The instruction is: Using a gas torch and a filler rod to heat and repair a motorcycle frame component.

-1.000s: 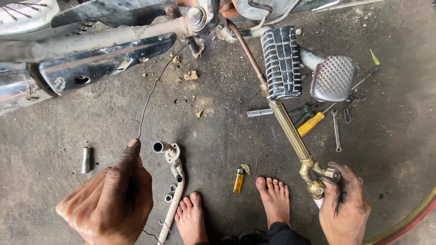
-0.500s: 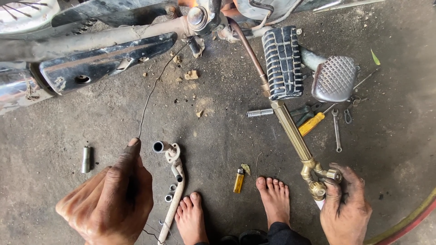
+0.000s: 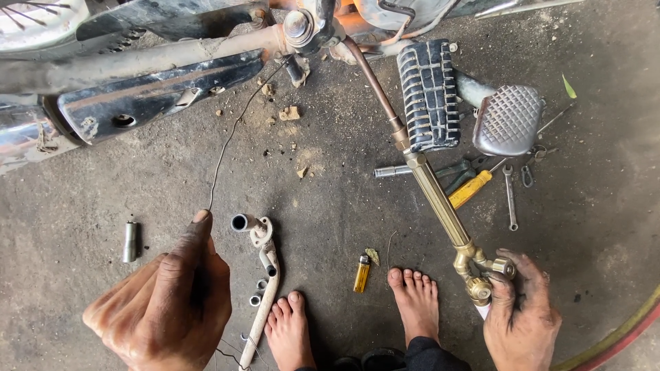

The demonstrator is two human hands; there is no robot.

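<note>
- Brass torch (image 3: 440, 206): right hand (image 3: 520, 316) grips its valve end.
- Thin wire (image 3: 230, 141): pinched in left hand (image 3: 168, 302).
- Yellow lighter (image 3: 361, 273): between both hands.

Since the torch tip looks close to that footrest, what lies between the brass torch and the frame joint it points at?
Nothing visible blocks it. The brass torch, held at its valves by the right hand, runs just left of the ribbed footrest, and its copper tip reaches the frame joint unobstructed.
</note>
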